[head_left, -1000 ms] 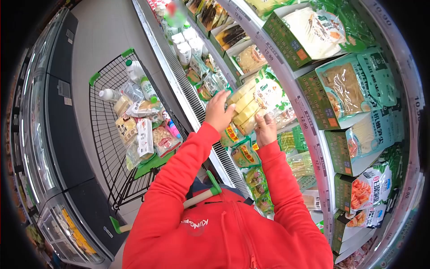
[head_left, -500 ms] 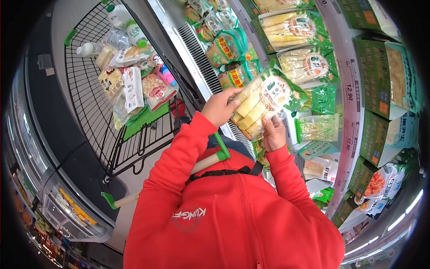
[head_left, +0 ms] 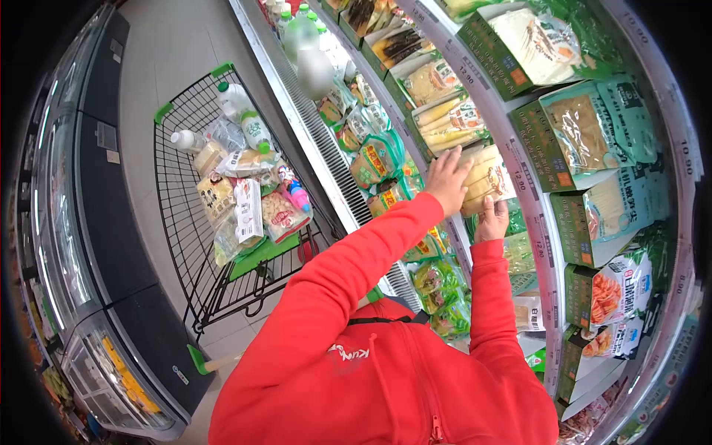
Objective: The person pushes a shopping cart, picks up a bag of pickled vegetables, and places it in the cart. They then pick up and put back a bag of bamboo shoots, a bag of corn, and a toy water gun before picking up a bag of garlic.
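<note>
Within the shelf row at upper right is a clear pack of bamboo shoots [head_left: 486,178], pale yellow pieces with printing on the film. My left hand [head_left: 446,184] grips its left edge, fingers stretched along the side. At the near edge, my right hand [head_left: 491,220] pinches the pack, thumb on top and the other fingers underneath, partly hidden. Just beyond lies another bag of long pale shoots [head_left: 450,122] in a green display box. Green-topped packs sit below and beside my hands, partly covered by them.
To the left stands a wire shopping cart [head_left: 185,222] holding bottles and several bagged foods. A black vented shelf edge [head_left: 311,133] runs between cart and shelves. Price rails [head_left: 523,178] divide the rows; boxed packs [head_left: 578,133] fill the right. A freezer case [head_left: 111,371] stands at lower left.
Both hands have carried the pack from in front of my body up and right into the shelf row. My arms reach farther out, and the cart appears shifted right in view.
</note>
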Demonstrator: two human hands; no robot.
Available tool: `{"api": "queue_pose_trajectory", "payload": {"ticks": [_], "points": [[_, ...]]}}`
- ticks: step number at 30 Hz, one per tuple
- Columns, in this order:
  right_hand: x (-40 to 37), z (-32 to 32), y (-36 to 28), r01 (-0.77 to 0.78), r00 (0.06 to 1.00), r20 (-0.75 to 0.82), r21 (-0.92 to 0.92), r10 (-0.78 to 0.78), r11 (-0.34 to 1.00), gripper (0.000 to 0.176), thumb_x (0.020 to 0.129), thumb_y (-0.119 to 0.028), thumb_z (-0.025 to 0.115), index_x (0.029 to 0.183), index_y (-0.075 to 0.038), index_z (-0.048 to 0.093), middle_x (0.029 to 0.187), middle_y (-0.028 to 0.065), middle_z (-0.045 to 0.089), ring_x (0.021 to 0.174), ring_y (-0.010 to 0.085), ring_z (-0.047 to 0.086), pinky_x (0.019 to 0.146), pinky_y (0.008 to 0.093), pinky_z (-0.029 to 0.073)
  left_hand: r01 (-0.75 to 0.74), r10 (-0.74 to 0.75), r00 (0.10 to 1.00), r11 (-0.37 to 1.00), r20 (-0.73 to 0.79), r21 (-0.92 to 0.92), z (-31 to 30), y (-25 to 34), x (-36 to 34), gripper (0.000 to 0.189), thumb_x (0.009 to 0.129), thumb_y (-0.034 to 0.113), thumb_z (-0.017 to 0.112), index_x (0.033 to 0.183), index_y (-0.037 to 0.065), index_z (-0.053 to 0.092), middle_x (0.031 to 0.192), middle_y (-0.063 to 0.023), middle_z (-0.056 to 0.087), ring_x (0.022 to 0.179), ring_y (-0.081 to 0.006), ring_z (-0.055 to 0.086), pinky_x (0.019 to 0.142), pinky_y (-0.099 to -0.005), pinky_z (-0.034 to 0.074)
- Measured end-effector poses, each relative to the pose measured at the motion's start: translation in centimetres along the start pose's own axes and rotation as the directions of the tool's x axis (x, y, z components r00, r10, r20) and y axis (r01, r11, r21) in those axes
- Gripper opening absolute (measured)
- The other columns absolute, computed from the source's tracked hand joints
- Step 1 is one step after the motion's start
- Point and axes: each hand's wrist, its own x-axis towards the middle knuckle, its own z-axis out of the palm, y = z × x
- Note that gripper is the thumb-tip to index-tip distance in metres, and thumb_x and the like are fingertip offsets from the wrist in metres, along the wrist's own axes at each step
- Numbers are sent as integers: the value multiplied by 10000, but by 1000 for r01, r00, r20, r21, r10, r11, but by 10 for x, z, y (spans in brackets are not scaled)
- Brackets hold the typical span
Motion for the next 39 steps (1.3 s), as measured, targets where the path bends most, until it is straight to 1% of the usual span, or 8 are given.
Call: {"api": "queue_pose_trajectory", "payload": {"ticks": [12,20,21,23,29,31,35,39], "points": [[16,-29,16,30,946,-296,-326,-132,945,287,865,6,448,1143,70,475,1098,114,547,949,172,543,844,296,438,106,-148,774,989,615,104,35,-2,-22,281,734,34,500,1006,-22,545,1269,-210,426,1167,-367,425,998,-422,350],[-174,79,56,-38,758,582,-413,296,910,301,869,-91,490,1150,16,498,1017,164,585,930,206,586,815,321,450,237,-238,970,971,-44,-27,-101,3,-130,291,796,18,486,1077,3,560,1147,-177,545,1110,-350,486,956,-396,383],[-184,77,84,292,706,704,-393,81,872,327,890,-142,465,1181,5,479,1016,158,584,919,189,591,801,309,457,283,-282,956,959,-80,-3,-120,-1,-145,290,794,16,487,1075,1,559,1127,-180,554,1094,-351,498,954,-392,384],[-187,84,89,-197,634,676,-329,376,924,354,911,-141,427,1233,6,420,1104,114,546,917,174,569,792,277,457,359,-330,925,921,-190,147,-148,-19,-182,278,795,5,476,1060,0,560,1103,-181,560,1058,-343,517,932,-387,398],[-186,103,103,75,606,724,-465,330,882,473,864,-148,460,1294,-12,317,1118,202,534,943,276,593,803,354,464,499,-419,866,751,-272,433,-177,-36,-266,196,804,109,495,939,24,609,913,-166,617,890,-348,572,771,-421,456],[-186,123,47,-270,533,607,-540,590,798,495,845,-135,475,1292,-3,310,1137,234,513,988,347,563,844,415,441,610,-544,790,649,-282,455,-180,-29,-261,207,820,174,489,922,58,627,890,-156,629,864,-345,584,751,-431,460],[-191,128,101,321,650,704,-597,288,735,419,834,-142,456,1188,57,354,1027,287,520,856,378,580,731,427,474,739,-711,628,419,-315,527,-171,-45,-250,246,820,281,485,945,153,654,891,-148,642,813,-352,604,713,-446,474],[-200,142,121,84,674,638,-565,371,821,310,789,-218,492,972,19,412,873,256,550,847,439,535,741,475,425,669,-649,711,505,-272,545,-174,-70,-270,265,800,257,491,918,93,662,872,-163,648,803,-354,609,709,-417,473]]}}
